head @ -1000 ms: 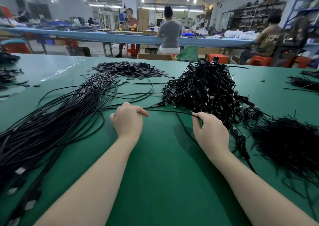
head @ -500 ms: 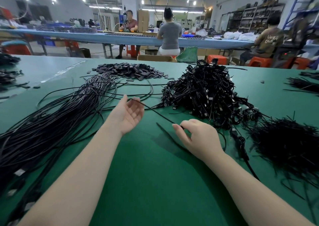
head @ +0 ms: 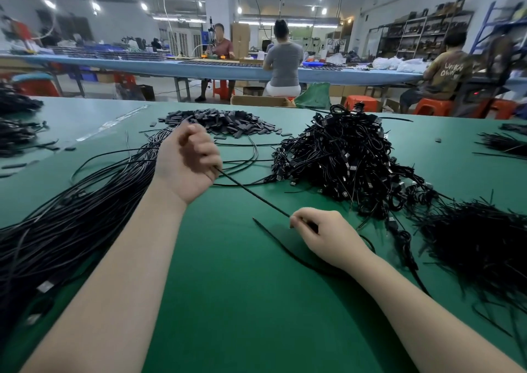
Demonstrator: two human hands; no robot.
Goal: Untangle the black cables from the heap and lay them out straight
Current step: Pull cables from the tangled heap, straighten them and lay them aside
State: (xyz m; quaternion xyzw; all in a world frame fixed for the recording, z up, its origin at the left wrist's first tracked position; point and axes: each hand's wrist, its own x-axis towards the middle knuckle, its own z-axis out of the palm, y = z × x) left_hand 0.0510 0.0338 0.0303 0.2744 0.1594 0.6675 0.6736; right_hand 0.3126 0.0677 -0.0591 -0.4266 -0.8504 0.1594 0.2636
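One black cable (head: 253, 194) runs taut and slanted between my two hands above the green table (head: 233, 301). My left hand (head: 186, 161) is raised with its fingers curled round the cable's upper part. My right hand (head: 325, 236) pinches the cable lower down, close to the table. To the right of my left hand stands the tangled heap of black cables (head: 342, 156) with small connectors. On the left lies a long bundle of straightened black cables (head: 71, 216), running towards the near left corner.
A flat pile of small black sleeves (head: 225, 122) lies at the back middle. A bristly mass of thin black ties (head: 479, 238) sits at the right, with more cable piles at the far left (head: 17, 122) and far right (head: 504, 144). Several people sit at a blue bench behind.
My left hand has risen and closed round the cable, from lying open beside it. My right hand has drawn back towards me, pinching the cable, which is now pulled straight between the hands.
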